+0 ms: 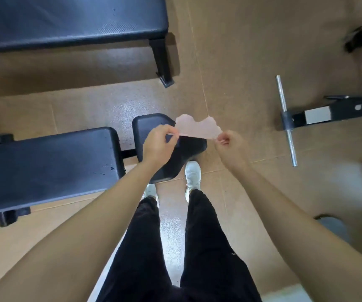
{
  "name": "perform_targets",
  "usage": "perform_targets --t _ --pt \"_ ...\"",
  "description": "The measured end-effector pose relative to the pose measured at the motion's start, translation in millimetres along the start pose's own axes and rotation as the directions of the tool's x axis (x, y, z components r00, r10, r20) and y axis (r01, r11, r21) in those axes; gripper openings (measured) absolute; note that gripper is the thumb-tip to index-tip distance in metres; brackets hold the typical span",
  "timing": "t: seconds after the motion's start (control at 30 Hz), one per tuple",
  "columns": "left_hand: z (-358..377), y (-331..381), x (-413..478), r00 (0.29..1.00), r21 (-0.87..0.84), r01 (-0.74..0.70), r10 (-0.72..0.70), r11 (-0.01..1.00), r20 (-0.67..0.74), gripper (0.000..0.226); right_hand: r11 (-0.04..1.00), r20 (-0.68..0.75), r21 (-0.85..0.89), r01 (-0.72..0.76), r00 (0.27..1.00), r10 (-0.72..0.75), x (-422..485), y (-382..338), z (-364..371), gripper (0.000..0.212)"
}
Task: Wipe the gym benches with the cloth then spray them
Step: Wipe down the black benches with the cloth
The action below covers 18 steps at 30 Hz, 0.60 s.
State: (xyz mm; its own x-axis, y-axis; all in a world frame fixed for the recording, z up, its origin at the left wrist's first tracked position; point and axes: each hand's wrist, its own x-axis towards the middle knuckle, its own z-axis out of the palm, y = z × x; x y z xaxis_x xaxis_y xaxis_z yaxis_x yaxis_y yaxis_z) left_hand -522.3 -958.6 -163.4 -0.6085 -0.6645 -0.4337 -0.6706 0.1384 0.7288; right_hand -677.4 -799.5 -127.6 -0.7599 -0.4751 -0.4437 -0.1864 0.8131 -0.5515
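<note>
A thin pale pink cloth [197, 128] is stretched between both hands, above the floor and the seat pad. My left hand [159, 143] pinches its left edge and my right hand [230, 147] pinches its right corner. Below them is the small black seat pad [151, 125] of a near bench, and its long black back pad [44, 168] runs off to the left. A second black bench [66, 20] lies across the top left. No spray bottle is in view.
The floor is tan tile. One black leg [162, 62] of the far bench stands near the middle top. A black frame with a chrome crossbar [284, 118] lies at the right. My legs and white shoes [193, 175] stand just behind the seat pad.
</note>
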Motion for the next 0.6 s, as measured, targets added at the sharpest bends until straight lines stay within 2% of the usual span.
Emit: perform_targets --t 0.1,0.2,0.23,0.27,0.33,0.4,0.47,0.53,0.6 --pt "35 -35 12 0.999 0.132 0.045 -0.043 0.99 -0.025 0.013 0.998 0.068 -0.03 0.055 0.996 -0.053 16 41 48 0.006" --pt "67 -74 18 0.995 0.228 0.096 -0.087 0.969 -0.047 0.016 0.99 0.347 -0.139 0.025 0.938 0.025 26 79 95 0.036" --pt "75 -87 17 0.993 0.261 0.114 -0.107 0.959 -0.038 0.017 0.984 0.414 -0.169 0.058 0.91 0.018 29 90 106 0.042" --pt "83 -100 14 0.992 0.291 0.124 -0.125 0.949 -0.014 0.016 0.975 0.44 -0.194 0.109 0.898 -0.013 32 96 113 0.045" --pt "96 -119 8 0.99 0.32 0.121 -0.137 0.94 0.027 0.019 0.942 0.397 -0.232 0.244 0.908 -0.137 44 101 122 0.044" --pt "102 -133 0 0.996 0.305 0.076 -0.088 0.949 0.028 0.027 0.86 0.321 -0.303 0.41 0.894 -0.313 62 103 132 0.048" --pt "105 -142 -8 0.997 0.277 0.078 -0.073 0.958 -0.028 0.036 0.71 0.357 -0.432 0.556 0.829 -0.431 82 104 144 0.063" --pt "106 -149 -19 0.977 0.202 0.183 -0.156 0.962 -0.143 0.044 0.546 0.459 -0.508 0.666 0.746 -0.482 102 105 158 0.075" --pt "108 -150 -29 0.918 0.083 0.328 -0.297 0.941 -0.262 0.053 0.44 0.503 -0.496 0.749 0.66 -0.557 120 109 173 0.078"
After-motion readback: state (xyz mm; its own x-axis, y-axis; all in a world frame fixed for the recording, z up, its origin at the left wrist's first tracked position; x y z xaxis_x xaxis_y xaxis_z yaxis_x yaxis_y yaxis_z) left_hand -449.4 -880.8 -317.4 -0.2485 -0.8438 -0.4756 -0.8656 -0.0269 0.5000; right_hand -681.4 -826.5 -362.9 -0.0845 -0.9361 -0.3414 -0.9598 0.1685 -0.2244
